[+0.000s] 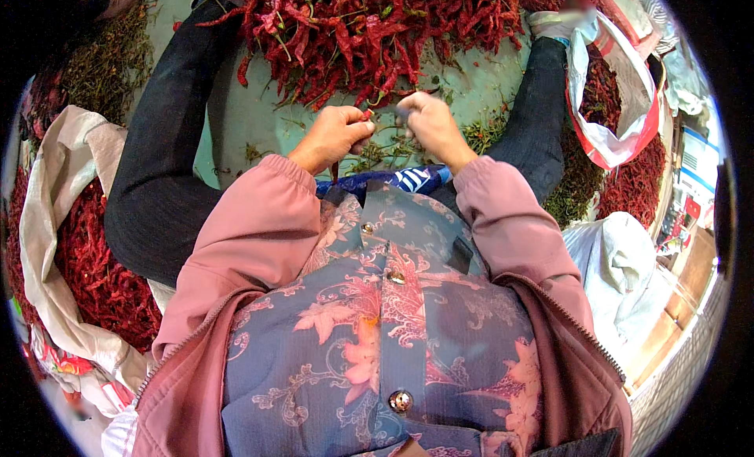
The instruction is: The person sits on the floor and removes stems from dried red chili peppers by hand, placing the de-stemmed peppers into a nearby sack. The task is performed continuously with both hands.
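A large heap of dried red chili peppers [353, 38], some with stems, lies on a pale green surface ahead of me. My left hand [339, 136] is closed on a dried red chili pepper [367, 113], whose stem end shows between thumb and forefinger; its lower part hangs beneath the hand. Just to the right, my right hand [429, 124] is blurred, with fingers curled; whether anything is between its fingertips cannot be told. Below and between the hands lie loose green stems [383, 150].
An open woven sack [38, 233] of red chilies stands at the left, by my bent leg. A rimmed bag [612, 156] and more chilies [633, 189] are at the right. Piles of stems [112, 62] lie on both sides. A white sack [618, 262] sits lower right.
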The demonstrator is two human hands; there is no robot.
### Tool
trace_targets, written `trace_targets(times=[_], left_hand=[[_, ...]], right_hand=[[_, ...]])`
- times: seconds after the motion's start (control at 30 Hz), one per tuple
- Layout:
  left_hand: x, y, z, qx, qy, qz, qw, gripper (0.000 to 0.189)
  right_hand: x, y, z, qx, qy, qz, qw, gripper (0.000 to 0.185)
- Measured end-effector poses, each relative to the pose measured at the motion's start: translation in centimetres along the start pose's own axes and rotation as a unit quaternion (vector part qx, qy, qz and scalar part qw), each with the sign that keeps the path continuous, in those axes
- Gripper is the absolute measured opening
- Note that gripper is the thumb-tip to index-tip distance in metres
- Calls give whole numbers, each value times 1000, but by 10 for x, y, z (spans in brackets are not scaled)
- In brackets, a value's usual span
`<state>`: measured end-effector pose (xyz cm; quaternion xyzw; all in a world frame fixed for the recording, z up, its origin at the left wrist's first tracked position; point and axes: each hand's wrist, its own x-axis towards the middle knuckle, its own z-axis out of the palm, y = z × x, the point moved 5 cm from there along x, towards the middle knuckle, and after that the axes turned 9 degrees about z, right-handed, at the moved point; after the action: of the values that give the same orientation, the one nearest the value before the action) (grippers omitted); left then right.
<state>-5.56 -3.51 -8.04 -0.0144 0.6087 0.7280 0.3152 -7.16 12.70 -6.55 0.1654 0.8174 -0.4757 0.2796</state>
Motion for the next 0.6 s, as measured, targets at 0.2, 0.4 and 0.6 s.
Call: trace_targets(times=[0.2,0.4,0.6], left_hand=[[4,6,-9,-79,40,4,996,12],[5,11,-16,-78,107,48,990,11],[5,16,-14,-57,113,68,990,15]], right_hand=[[50,13,5,231,67,157,958,14],[45,32,5,415,-14,184,891,7],[-9,12,16,239,-98,81,963,9]])
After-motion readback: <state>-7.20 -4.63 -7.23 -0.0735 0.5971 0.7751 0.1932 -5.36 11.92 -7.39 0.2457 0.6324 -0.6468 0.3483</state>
